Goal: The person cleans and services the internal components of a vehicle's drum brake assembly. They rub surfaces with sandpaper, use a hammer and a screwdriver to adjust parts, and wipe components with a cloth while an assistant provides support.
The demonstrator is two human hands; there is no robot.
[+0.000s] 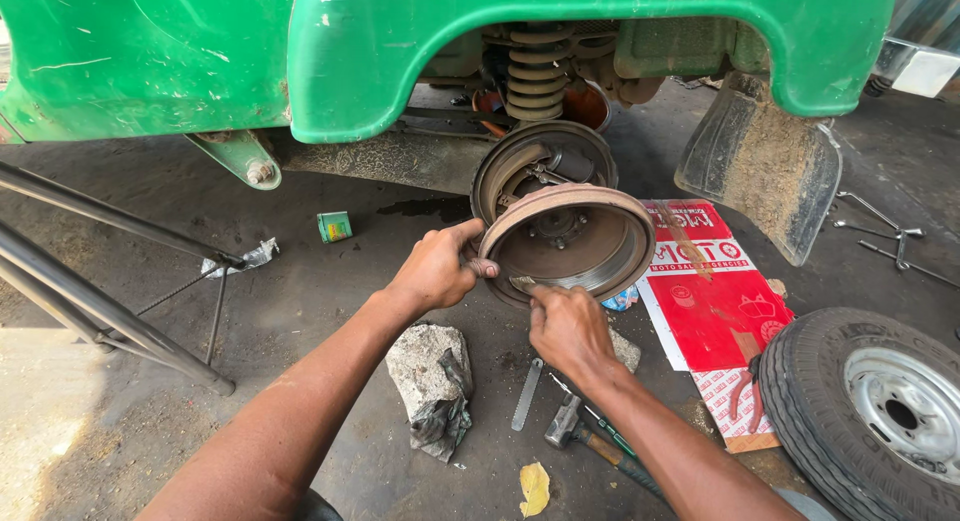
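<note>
A rusty round brake drum (pixel 585 256) is held with its hollow side facing me, in front of the brake backing plate (pixel 530 156) under the green vehicle body (pixel 350 51). My left hand (pixel 437 269) grips the drum's left rim with thumb and fingers. My right hand (pixel 568 326) holds the drum's lower rim. A coil spring (pixel 537 76) shows above the backing plate inside the wheel arch.
A removed wheel (pixel 880 406) lies at the lower right. A hammer (pixel 585 436), a flat metal strip (pixel 527 393) and a lump of stone (pixel 428 381) lie on the ground. A red printed board (pixel 715 306), a mudflap (pixel 765 166), a wheel wrench (pixel 885 226), metal bars (pixel 100 301) and a small green box (pixel 334 226) surround the spot.
</note>
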